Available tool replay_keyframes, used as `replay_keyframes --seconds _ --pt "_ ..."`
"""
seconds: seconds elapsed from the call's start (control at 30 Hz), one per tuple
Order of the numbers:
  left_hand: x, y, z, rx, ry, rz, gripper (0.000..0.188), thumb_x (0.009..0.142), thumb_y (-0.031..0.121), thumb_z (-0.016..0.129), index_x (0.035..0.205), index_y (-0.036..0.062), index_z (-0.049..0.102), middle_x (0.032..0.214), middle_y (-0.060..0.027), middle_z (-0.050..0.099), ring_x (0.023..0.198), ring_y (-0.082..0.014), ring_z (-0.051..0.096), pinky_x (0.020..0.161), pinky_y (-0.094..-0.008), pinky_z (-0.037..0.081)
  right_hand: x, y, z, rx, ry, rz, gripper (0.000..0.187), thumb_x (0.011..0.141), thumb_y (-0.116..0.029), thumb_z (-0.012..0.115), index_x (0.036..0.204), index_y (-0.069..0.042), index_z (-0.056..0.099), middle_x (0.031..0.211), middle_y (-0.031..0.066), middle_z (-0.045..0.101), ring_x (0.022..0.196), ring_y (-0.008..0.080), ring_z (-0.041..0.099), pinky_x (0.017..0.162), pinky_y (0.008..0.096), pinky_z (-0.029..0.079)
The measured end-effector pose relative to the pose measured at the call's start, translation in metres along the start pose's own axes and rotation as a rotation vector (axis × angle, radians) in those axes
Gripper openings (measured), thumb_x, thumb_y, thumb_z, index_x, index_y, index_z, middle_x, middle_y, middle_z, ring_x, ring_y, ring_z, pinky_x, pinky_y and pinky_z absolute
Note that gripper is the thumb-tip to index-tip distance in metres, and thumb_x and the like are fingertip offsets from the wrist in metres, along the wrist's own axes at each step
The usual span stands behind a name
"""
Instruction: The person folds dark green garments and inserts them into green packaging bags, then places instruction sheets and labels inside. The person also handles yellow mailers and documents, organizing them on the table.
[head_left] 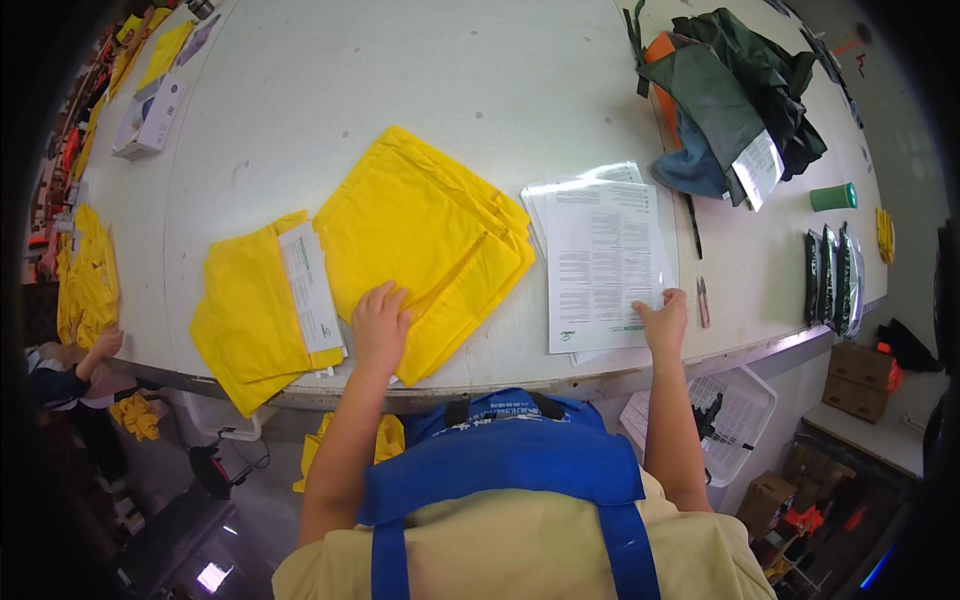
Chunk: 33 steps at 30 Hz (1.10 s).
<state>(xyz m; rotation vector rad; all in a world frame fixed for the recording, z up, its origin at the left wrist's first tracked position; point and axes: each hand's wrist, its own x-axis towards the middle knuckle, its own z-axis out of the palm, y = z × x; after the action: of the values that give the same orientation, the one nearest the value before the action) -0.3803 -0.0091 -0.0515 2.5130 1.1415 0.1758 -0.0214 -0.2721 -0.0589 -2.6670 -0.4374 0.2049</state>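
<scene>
My left hand (380, 325) lies on the near edge of a stack of folded yellow fabric pieces (405, 215), fingers spread and gripping nothing. To its left is another folded yellow piece (250, 300) with a white printed sheet (311, 285) lying along its right side. My right hand (664, 318) touches the lower right corner of a pile of printed sheets (603, 265). Its thumb rests on the top sheet, apart from the other fingers, which are partly hidden from above. Clear plastic edges show around that pile.
Thread snips (703, 302) and a black pen (694, 227) lie right of the sheets. Farther right are dark green garments (745, 90), a green cylinder (833, 197) and several dark packets (835, 275). A white box (150, 117) stands far left; another person's hand (105, 342) is at the left edge.
</scene>
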Motion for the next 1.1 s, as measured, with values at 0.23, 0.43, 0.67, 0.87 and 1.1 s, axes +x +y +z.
replay_keyframes --seconds 0.23,0.43,0.67,0.87,1.1 --pt "-0.001 0.026 0.003 -0.104 0.099 0.279 0.045 0.079 0.013 0.063 0.122 0.0054 0.054 0.127 -0.0142 0.052 0.119 -0.034 0.047 0.103 -0.0425 0.037 0.018 0.037 -0.018 0.588 -0.329 0.017 0.036 0.075 -0.002 0.07 0.107 0.002 0.056 0.097 0.0085 0.064 0.087 0.0138 0.059 0.077 0.0261 0.047" --pt "0.003 0.08 0.038 -0.326 -0.364 0.541 0.061 0.083 0.023 0.063 0.137 0.0054 0.04 0.141 -0.0163 0.04 0.132 -0.0313 0.037 0.108 -0.0437 0.031 0.039 0.013 -0.132 0.456 -0.596 -0.159 0.012 0.078 0.005 0.064 0.088 -0.002 0.064 0.086 -0.0025 0.064 0.083 0.0055 0.055 0.075 0.023 0.045" --pt "-0.054 0.075 0.035 -0.006 -0.487 0.714 0.062 0.084 0.034 0.061 0.137 0.0078 0.04 0.148 -0.0133 0.031 0.137 -0.027 0.028 0.111 -0.0466 0.023 0.008 -0.034 -0.246 -0.57 -0.457 -0.473 0.015 0.068 0.006 0.059 0.082 0.001 0.06 0.076 0.0139 0.062 0.071 0.0206 0.06 0.068 0.0276 0.046" --pt "-0.098 0.008 0.007 -0.247 -0.665 0.598 0.054 0.085 0.03 0.061 0.134 0.0145 0.045 0.147 -0.0111 0.033 0.136 -0.0306 0.029 0.11 -0.0493 0.022 -0.001 -0.017 -0.261 0.044 -0.384 -0.215 0.017 0.075 0.002 0.058 0.092 0.002 0.059 0.084 0.0083 0.065 0.08 0.0147 0.06 0.075 0.0279 0.046" --pt "-0.033 0.04 0.012 0.172 -0.108 0.252 0.05 0.084 0.028 0.062 0.13 0.0144 0.05 0.143 -0.011 0.037 0.132 -0.0349 0.033 0.106 -0.0552 0.027 0.015 -0.025 -0.189 0.597 -0.475 -0.219 0.035 0.088 -0.004 0.054 0.121 0.005 0.051 0.109 0.0078 0.061 0.097 0.0129 0.056 0.086 0.026 0.044"
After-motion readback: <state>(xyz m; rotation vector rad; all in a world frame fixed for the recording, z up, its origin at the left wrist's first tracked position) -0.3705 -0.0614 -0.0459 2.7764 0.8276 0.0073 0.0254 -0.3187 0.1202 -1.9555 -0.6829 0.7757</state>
